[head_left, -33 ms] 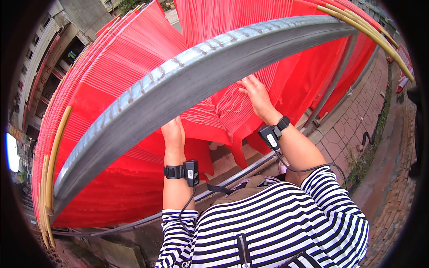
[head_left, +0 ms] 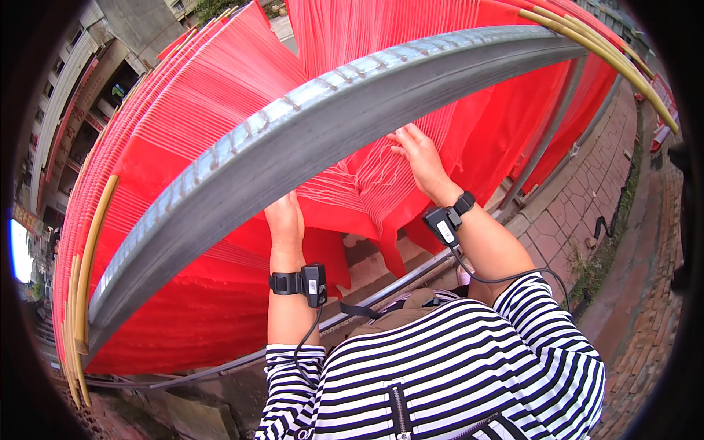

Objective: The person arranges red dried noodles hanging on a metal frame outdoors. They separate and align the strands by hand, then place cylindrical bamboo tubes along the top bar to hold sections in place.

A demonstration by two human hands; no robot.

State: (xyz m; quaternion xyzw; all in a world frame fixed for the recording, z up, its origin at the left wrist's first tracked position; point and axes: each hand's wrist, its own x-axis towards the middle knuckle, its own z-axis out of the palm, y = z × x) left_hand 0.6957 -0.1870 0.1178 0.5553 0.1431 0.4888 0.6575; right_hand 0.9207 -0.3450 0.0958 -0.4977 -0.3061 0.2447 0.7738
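Red cloth (head_left: 198, 323) with long bands of fine red threads (head_left: 213, 95) hangs under and beyond a curved-looking grey metal beam (head_left: 330, 121). My right hand (head_left: 424, 160) is raised against the cloth just below the beam, fingers stretched out and slightly apart. It appears to touch the cloth or threads, with nothing gripped. Loose pale-pink threads (head_left: 378, 172) lie tangled between my hands. My left hand (head_left: 284, 220) is upright at the beam's lower edge, beside the cloth. The beam hides most of its fingers, so its grip does not show.
Bamboo poles (head_left: 99, 249) line the cloth at the left, and more poles (head_left: 609, 59) run at the upper right. Below the cloth crosses a thin metal rail (head_left: 396, 284). Black cables run from devices strapped to both wrists. Paving (head_left: 579, 198) lies at the right.
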